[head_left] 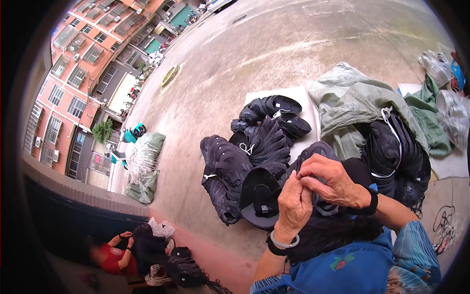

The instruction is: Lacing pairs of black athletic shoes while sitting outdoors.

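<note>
My left hand and my right hand meet above my lap, fingertips pinched together. Whatever lies between the fingers is too small or hidden to make out. Right below and behind them is a nested stack of black shoe uppers, partly covered by my hands. Dark strands, perhaps laces, spread over the blue apron on my lap. To the left of my hands lie more bundles of black shoe uppers, several tied with white cord. One upper shows its open inside with a small white label.
A grey-green woven sack partly covers another tied bundle at right. Plastic bags lie beyond it. Loose cords lie on the ground at far right. A person in red sits at lower left beside black uppers.
</note>
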`<state>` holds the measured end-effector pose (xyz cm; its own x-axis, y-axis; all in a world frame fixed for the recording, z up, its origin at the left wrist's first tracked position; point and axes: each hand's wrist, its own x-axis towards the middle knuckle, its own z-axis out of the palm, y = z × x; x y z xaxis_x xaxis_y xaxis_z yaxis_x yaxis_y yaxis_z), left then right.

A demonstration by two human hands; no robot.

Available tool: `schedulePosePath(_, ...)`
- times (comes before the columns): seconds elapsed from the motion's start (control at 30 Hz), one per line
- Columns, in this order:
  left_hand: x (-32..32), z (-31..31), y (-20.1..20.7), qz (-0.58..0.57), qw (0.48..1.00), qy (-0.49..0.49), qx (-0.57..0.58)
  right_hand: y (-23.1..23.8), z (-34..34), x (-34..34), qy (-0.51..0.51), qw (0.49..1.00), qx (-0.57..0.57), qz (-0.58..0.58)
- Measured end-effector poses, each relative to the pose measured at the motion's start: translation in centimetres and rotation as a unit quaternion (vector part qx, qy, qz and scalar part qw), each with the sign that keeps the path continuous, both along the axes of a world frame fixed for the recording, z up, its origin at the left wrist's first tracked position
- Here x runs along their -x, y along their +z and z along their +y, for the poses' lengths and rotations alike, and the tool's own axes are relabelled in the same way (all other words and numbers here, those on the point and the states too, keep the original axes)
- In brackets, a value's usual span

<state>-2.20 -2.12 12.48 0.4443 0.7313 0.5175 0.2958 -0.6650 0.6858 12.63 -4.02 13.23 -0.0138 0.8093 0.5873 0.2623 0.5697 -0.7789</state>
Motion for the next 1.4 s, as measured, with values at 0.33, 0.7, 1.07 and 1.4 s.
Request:
schedulePosePath(0.33, 1.5, 0.2, -3.1, -0.122, 0.959, -0.028, 0.253, 0.7, -1.8, -3.3, 0.169, 0.855, 0.245, 0.425)
schedulePosePath(0.7, 20.6, 3.6, 3.0, -0.338, 0.882, 0.326, -0.038, 1.0, -22.3, -40.2, -0.383, 0.829, -0.113, 0.391)
schedulePosePath(1.07, 2.6, 3.5, -9.0, 0.054, 0.971, 0.077, 0.22, -9.2, -6.5, -17.8, -0.317, 0.93, 0.185, -0.007)
schedulePosePath(1.4, -0.6, 4.0, -14.1, 0.212, 0.951, -0.006, 0.225, -12.7, -5.6, -4.8, -0.034, 0.885, 0.287, -0.365)
